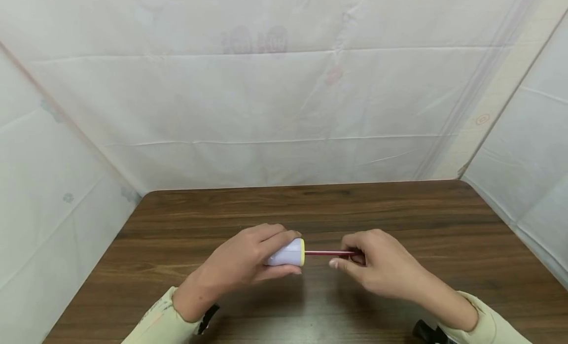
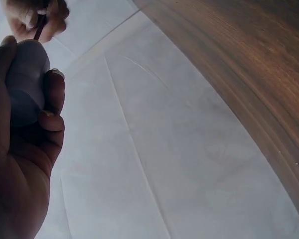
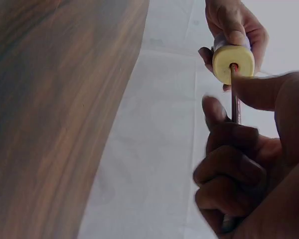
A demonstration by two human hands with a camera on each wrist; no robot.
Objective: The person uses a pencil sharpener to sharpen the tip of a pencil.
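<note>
My left hand [image 1: 244, 255] grips a lavender pencil sharpener [image 1: 285, 254], thumb on one side and fingers on the other. Its yellow end face [image 3: 222, 63] points toward the right hand, and a round hole shows in it in the right wrist view. A dark red pencil [image 1: 326, 253] runs into that hole, so its tip is hidden inside. The right hand [image 1: 388, 265] holds the pencil toward its other end, with curled fingers around it. Both hands are held over the table, sharpener and pencil in one line between them.
The brown wood-grain table [image 1: 199, 211] has rounded far corners. Pale sheeting [image 1: 284, 112] hangs behind it and along both sides. Dark wrist straps show at the left cuff [image 1: 207, 318] and the right cuff [image 1: 432, 331].
</note>
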